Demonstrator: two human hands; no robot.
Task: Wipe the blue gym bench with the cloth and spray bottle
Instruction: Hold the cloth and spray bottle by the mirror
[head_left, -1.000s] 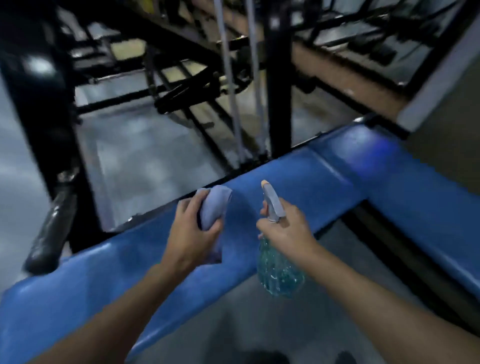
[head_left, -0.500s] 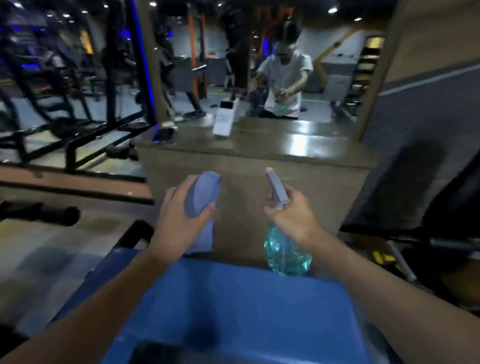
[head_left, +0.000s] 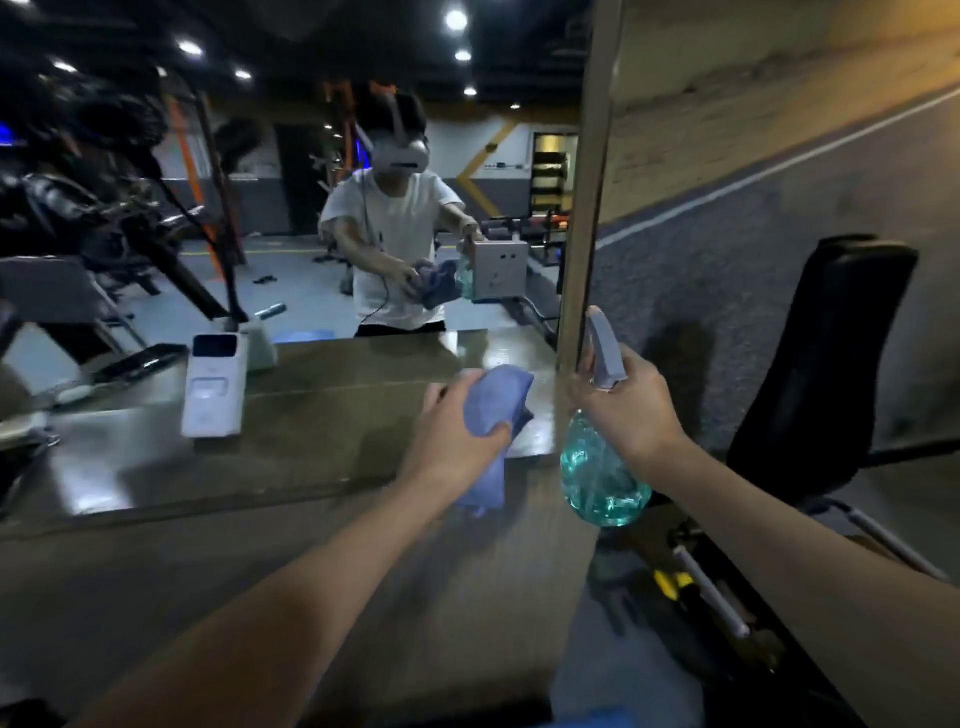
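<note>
This was a gym. A large wall mirror (head_left: 291, 171) reflected a dim hall with black exercise machines (head_left: 93, 208), orange uprights (head_left: 189, 166) and round ceiling lights (head_left: 456, 20) above a grey floor (head_left: 301, 283). Right of the mirror, a black padded backrest (head_left: 831, 353) stood near a speckled grey wall (head_left: 727, 270).

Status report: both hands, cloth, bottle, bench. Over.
Left hand grips cloth. Right hand grips spray bottle. Both held at a brown ledge below a mirror; bench not clearly in view.
</note>
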